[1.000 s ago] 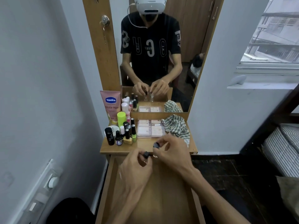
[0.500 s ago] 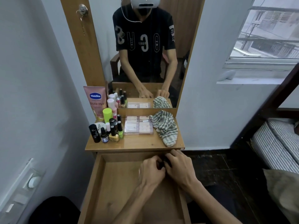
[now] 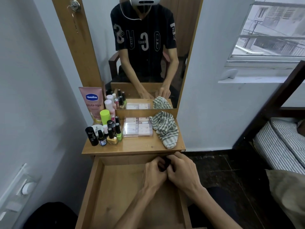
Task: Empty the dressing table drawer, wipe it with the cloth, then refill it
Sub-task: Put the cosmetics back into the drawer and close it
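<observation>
Head view shows both hands together over the far right part of the open drawer (image 3: 115, 187), the left hand (image 3: 154, 173) and right hand (image 3: 181, 172) with fingers curled around a small dark object (image 3: 167, 162) pinched between them, mostly hidden so its kind cannot be told. Just beyond the fingertips, on the dressing table top (image 3: 132, 147), lies the crumpled striped cloth (image 3: 165, 129); left of it sit clear cosmetic boxes (image 3: 137, 128), then a cluster of nail polish bottles (image 3: 110, 131) and a pink lotion tube (image 3: 92, 103).
</observation>
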`<action>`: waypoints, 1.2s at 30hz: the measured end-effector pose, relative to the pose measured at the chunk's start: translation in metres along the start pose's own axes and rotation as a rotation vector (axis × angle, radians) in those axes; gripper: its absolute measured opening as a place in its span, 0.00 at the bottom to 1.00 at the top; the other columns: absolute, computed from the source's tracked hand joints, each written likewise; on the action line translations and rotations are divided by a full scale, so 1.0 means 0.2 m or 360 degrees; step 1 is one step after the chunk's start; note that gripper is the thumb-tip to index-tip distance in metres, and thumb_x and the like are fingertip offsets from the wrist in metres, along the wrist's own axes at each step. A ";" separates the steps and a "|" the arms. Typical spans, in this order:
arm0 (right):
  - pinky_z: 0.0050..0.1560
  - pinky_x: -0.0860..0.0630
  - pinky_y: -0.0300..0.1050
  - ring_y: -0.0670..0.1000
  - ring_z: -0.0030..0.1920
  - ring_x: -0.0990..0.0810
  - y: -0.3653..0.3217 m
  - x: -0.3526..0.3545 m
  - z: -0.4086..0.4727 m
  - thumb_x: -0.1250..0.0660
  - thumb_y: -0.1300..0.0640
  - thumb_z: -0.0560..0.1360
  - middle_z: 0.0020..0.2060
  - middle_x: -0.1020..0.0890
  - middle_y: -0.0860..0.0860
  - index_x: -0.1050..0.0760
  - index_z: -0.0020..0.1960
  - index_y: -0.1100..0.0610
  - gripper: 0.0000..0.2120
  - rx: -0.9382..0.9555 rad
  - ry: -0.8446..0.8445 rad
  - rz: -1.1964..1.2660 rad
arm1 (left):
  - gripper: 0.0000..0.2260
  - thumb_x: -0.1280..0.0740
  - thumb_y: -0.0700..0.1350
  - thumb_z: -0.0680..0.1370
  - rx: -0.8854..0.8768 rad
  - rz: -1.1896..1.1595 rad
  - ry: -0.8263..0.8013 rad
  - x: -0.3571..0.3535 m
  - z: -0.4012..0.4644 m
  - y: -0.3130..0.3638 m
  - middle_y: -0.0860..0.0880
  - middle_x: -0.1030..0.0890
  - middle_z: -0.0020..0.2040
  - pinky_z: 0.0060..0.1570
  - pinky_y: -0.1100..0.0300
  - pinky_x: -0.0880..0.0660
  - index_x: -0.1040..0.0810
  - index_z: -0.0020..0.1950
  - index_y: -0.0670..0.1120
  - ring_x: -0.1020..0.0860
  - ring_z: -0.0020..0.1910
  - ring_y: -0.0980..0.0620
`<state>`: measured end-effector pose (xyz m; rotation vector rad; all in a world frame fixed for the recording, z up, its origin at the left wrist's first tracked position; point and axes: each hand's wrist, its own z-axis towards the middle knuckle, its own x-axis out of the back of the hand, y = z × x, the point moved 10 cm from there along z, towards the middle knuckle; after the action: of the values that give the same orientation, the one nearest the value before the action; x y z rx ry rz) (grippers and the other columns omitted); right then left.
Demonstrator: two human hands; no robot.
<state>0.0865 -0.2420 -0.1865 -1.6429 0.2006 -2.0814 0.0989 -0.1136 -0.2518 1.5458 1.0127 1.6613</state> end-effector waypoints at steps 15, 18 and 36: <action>0.40 0.25 0.41 0.46 0.43 0.21 0.05 0.04 -0.05 0.30 0.54 0.72 0.43 0.21 0.43 0.16 0.54 0.49 0.11 -0.0127 -0.0037 0.0056 | 0.06 0.27 0.45 0.69 0.0087 0.0131 -0.0044 -0.04 0.00 -0.03 0.51 0.15 0.36 0.37 0.60 0.23 0.23 0.37 0.55 0.17 0.37 0.52; 0.41 0.26 0.36 0.44 0.44 0.21 0.01 0.07 -0.05 0.28 0.54 0.72 0.44 0.19 0.41 0.15 0.55 0.48 0.12 -0.0105 -0.0008 0.0101 | 0.02 0.29 0.48 0.69 0.0063 0.0182 -0.0074 -0.04 0.00 -0.03 0.50 0.14 0.38 0.37 0.58 0.22 0.19 0.40 0.52 0.16 0.38 0.52; 0.44 0.25 0.43 0.44 0.41 0.23 -0.80 0.13 0.48 0.28 0.48 0.76 0.45 0.17 0.44 0.16 0.59 0.47 0.13 0.0195 0.0256 0.0559 | 0.07 0.26 0.43 0.75 -0.0256 0.0325 0.0966 1.10 -0.18 0.26 0.55 0.24 0.32 0.36 0.54 0.24 0.22 0.48 0.51 0.23 0.33 0.57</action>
<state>0.1295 -0.0970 -0.0733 -1.2656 0.3781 -1.9133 0.0443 0.0464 -0.0979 1.0827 0.9987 2.3735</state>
